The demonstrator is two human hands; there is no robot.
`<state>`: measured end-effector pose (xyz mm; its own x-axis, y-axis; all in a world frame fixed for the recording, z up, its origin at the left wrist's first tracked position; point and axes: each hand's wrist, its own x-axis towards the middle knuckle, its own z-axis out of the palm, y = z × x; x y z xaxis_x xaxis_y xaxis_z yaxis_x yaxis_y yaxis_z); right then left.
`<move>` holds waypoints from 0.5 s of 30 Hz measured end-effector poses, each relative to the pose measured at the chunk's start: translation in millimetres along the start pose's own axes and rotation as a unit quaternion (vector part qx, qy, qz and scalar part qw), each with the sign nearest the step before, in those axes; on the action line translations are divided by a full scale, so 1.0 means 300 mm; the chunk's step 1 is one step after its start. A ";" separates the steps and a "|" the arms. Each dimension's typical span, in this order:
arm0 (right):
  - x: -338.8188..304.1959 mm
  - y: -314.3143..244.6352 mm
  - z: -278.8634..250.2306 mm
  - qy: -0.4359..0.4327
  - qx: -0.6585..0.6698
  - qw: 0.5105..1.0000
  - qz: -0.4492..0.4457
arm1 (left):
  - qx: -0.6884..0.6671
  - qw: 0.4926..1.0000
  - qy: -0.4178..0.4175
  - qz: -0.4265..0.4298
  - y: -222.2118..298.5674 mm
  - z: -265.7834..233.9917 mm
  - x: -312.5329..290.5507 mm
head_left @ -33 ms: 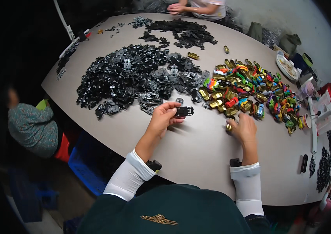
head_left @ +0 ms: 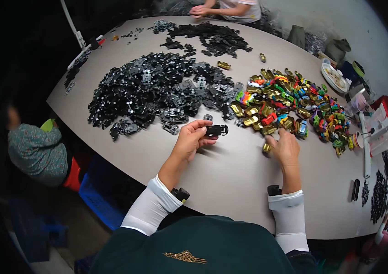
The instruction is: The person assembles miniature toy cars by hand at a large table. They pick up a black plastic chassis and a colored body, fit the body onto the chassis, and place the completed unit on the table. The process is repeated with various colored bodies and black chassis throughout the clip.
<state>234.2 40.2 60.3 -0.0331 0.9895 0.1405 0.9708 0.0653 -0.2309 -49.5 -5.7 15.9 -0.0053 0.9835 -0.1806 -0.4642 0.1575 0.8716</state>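
My left hand (head_left: 190,140) holds a small black toy car chassis (head_left: 216,131) just above the grey table (head_left: 230,182). My right hand (head_left: 286,148) rests on the table, its fingertips pinching a gold toy car body (head_left: 267,147). Right behind that hand lies a heap of colourful toy car bodies (head_left: 290,105) in gold, red, green and blue. A wide pile of black chassis parts (head_left: 157,91) spreads behind the left hand. Both forearms wear white sleeves.
At the far edge another person's hands (head_left: 203,10) work by a second black pile (head_left: 212,36). Low on the left sits another person (head_left: 34,146), with a blue crate (head_left: 98,192) under the table edge. A plate (head_left: 333,75) and small black parts (head_left: 379,192) are at the right.
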 end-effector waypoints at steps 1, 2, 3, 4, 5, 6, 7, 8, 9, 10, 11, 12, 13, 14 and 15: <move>0.005 -0.012 -0.006 0.001 0.057 0.998 -0.002 | -0.006 1.000 -0.013 -0.009 -0.009 0.013 -0.001; 0.002 -0.037 -0.022 -0.006 0.174 0.984 -0.028 | -0.012 0.999 -0.028 -0.013 -0.021 0.031 -0.001; 0.002 -0.046 -0.009 -0.028 0.281 0.957 -0.062 | -0.018 0.999 -0.044 -0.019 -0.036 0.056 -0.001; -0.003 -0.070 0.026 -0.049 0.388 0.915 -0.097 | -0.021 0.998 -0.057 -0.025 -0.047 0.076 -0.005; -0.020 -0.094 0.041 -0.056 0.398 0.907 -0.126 | -0.037 0.997 -0.069 -0.026 -0.065 0.094 -0.006; -0.036 -0.126 0.041 -0.122 0.451 0.878 -0.101 | -0.042 0.995 -0.082 -0.028 -0.075 0.101 -0.011; -0.043 -0.120 0.080 -0.123 0.481 0.860 -0.121 | -0.047 0.993 -0.100 -0.031 -0.079 0.119 -0.012; -0.044 -0.106 0.120 -0.124 0.509 0.840 -0.141 | -0.051 0.991 -0.118 -0.035 -0.080 0.136 -0.011; -0.038 -0.104 0.125 -0.113 0.493 0.848 -0.160 | -0.097 0.984 -0.139 -0.057 -0.068 0.144 -0.020; -0.032 -0.096 0.124 -0.086 0.486 0.859 -0.135 | -0.098 0.984 -0.140 -0.055 -0.059 0.148 -0.027; -0.025 -0.083 0.118 -0.058 0.478 0.869 -0.110 | -0.099 0.984 -0.142 -0.052 -0.050 0.149 -0.032; -0.017 -0.077 0.110 -0.031 0.469 0.878 -0.087 | -0.100 0.984 -0.143 -0.047 -0.045 0.145 -0.033; -0.019 -0.078 0.071 -0.050 0.399 0.915 -0.041 | -0.074 0.985 -0.149 -0.043 -0.052 0.134 -0.026; -0.017 -0.073 0.080 -0.062 0.375 0.923 -0.060 | -0.098 0.979 -0.176 -0.027 -0.051 0.125 -0.022; -0.020 -0.058 0.097 -0.073 0.350 0.931 -0.075 | -0.122 0.971 -0.205 -0.014 -0.048 0.128 -0.022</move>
<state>210.5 36.8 35.5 -0.2374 0.9661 0.1018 0.5611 0.2219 -0.7975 -8.9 -11.0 22.1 0.3406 0.9395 0.0377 -0.6551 0.2083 0.7263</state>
